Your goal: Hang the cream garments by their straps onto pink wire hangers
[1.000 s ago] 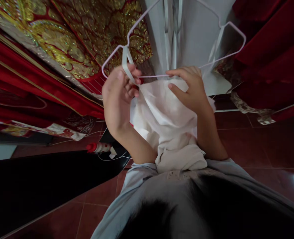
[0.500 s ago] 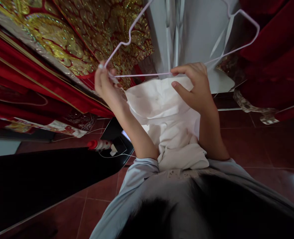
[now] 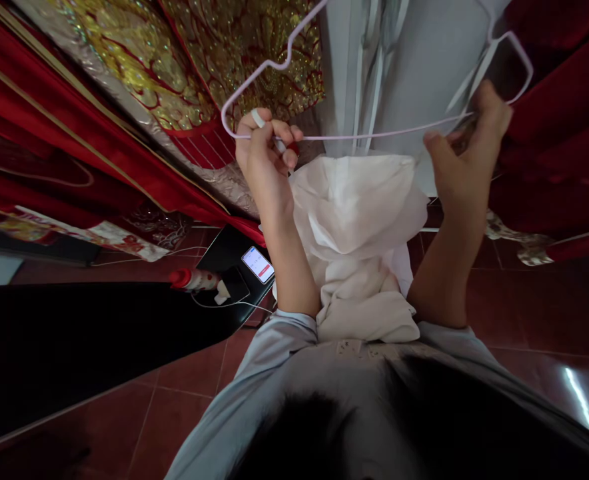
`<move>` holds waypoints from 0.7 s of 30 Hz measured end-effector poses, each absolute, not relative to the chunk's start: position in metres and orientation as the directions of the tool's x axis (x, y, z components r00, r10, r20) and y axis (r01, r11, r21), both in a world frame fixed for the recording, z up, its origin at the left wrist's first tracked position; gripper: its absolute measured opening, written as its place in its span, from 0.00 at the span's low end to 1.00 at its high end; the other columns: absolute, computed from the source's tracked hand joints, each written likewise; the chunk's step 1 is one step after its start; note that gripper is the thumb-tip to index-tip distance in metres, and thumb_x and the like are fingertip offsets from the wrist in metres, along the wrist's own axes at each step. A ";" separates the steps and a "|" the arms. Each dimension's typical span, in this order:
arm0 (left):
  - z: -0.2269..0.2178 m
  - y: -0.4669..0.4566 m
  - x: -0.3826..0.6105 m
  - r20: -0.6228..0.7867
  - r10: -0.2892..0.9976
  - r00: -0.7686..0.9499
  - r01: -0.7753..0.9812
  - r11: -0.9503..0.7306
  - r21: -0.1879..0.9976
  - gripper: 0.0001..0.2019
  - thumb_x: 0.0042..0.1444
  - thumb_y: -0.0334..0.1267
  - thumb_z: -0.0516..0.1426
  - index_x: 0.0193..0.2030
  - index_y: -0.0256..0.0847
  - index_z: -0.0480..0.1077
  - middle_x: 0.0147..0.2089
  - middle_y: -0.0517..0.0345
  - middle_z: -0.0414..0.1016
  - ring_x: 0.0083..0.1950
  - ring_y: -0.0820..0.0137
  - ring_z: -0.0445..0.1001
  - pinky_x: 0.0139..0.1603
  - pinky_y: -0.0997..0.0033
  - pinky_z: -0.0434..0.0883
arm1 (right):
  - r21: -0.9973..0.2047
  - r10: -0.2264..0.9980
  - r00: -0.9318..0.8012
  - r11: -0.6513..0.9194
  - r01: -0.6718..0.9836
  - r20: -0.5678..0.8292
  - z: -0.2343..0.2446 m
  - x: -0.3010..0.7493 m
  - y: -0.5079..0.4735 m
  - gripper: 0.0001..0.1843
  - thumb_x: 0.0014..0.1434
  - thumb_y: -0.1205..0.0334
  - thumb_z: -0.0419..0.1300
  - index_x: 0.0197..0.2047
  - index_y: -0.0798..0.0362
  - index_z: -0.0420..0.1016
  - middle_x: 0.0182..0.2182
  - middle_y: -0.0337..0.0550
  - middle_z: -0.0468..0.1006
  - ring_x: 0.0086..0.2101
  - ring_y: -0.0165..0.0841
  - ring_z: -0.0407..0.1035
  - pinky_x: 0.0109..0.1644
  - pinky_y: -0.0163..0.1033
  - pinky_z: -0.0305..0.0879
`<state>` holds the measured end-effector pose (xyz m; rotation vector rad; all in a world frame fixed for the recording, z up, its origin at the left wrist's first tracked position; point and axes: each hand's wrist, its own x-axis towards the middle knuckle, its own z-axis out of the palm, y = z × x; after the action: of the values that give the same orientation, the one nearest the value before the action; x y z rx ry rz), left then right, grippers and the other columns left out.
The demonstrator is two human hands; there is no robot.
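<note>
One pink hanger [image 3: 329, 138], left fingers [image 3: 282, 131] holding strap [image 3: 258, 118], right fingers [image 3: 485, 100] apparently alongside.

A thin, pale pink hanger [image 3: 334, 138], notched at the shoulders, has its lower bar slanting slightly upward to the right. A narrow white strap [image 3: 480, 72] loops at its right notch. Below, a white garment [image 3: 359, 200] sits rumpled, bunched in folds.
</note>
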<state>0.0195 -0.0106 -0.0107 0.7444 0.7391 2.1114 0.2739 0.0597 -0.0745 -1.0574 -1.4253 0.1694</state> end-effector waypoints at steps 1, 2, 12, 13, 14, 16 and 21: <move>-0.011 -0.010 0.019 0.258 0.798 -0.545 -0.456 -0.541 0.707 0.18 0.75 0.20 0.45 0.38 0.42 0.66 0.25 0.61 0.66 0.30 0.72 0.74 0.22 0.77 0.53 | -0.695 0.721 0.173 0.530 0.486 0.671 -0.073 0.276 0.062 0.34 0.50 0.75 0.65 0.61 0.49 0.77 0.57 0.49 0.73 0.45 0.35 0.73 0.49 0.45 0.74; -0.012 -0.009 0.018 0.246 0.799 -0.549 -0.452 -0.531 0.717 0.18 0.75 0.21 0.45 0.37 0.43 0.66 0.26 0.59 0.67 0.32 0.70 0.76 0.22 0.76 0.54 | -0.707 0.751 0.140 0.519 0.480 0.646 -0.071 0.276 0.061 0.28 0.51 0.76 0.66 0.55 0.49 0.80 0.54 0.47 0.75 0.41 0.33 0.73 0.46 0.43 0.73; -0.015 -0.011 0.031 0.272 0.851 -0.449 -0.365 -0.453 0.813 0.16 0.75 0.29 0.53 0.35 0.50 0.71 0.30 0.53 0.69 0.42 0.58 0.82 0.22 0.68 0.61 | -0.404 0.392 0.096 0.897 0.181 0.915 -0.020 0.280 0.074 0.42 0.63 0.86 0.51 0.62 0.31 0.84 0.53 0.26 0.88 0.42 0.28 0.84 0.40 0.32 0.75; -0.013 -0.012 0.031 0.265 0.856 -0.445 -0.379 -0.448 0.810 0.18 0.76 0.27 0.50 0.35 0.49 0.71 0.29 0.54 0.68 0.40 0.60 0.82 0.22 0.69 0.60 | -0.345 0.331 0.102 0.920 0.184 0.938 -0.021 0.292 0.085 0.41 0.65 0.85 0.53 0.62 0.28 0.83 0.55 0.21 0.86 0.54 0.32 0.83 0.55 0.37 0.77; -0.012 -0.012 0.031 0.263 0.861 -0.436 -0.391 -0.444 0.806 0.19 0.77 0.26 0.49 0.35 0.48 0.71 0.29 0.55 0.67 0.39 0.62 0.81 0.22 0.70 0.60 | -0.299 0.276 0.143 0.938 0.176 0.950 -0.022 0.303 0.094 0.38 0.66 0.83 0.59 0.59 0.26 0.85 0.57 0.17 0.85 0.62 0.34 0.79 0.68 0.43 0.71; -0.010 -0.011 0.030 0.256 0.870 -0.421 -0.398 -0.431 0.810 0.19 0.79 0.26 0.48 0.36 0.46 0.69 0.28 0.57 0.66 0.38 0.65 0.81 0.22 0.74 0.59 | -0.304 0.260 0.243 0.938 0.168 0.935 -0.030 0.323 0.108 0.32 0.60 0.77 0.70 0.56 0.27 0.86 0.56 0.16 0.85 0.62 0.32 0.78 0.72 0.43 0.66; -0.010 -0.010 0.031 0.230 0.872 -0.431 -0.390 -0.411 0.824 0.18 0.78 0.26 0.47 0.37 0.46 0.68 0.28 0.56 0.69 0.39 0.65 0.82 0.21 0.73 0.59 | -0.385 0.219 0.520 0.893 0.235 0.826 -0.053 0.314 0.083 0.08 0.61 0.48 0.73 0.45 0.32 0.90 0.41 0.21 0.89 0.45 0.32 0.84 0.56 0.46 0.75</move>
<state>0.0314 -0.0104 -0.0105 0.8553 0.8924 1.9328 0.3142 0.0832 -0.0535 -0.4898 -1.0356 -0.0103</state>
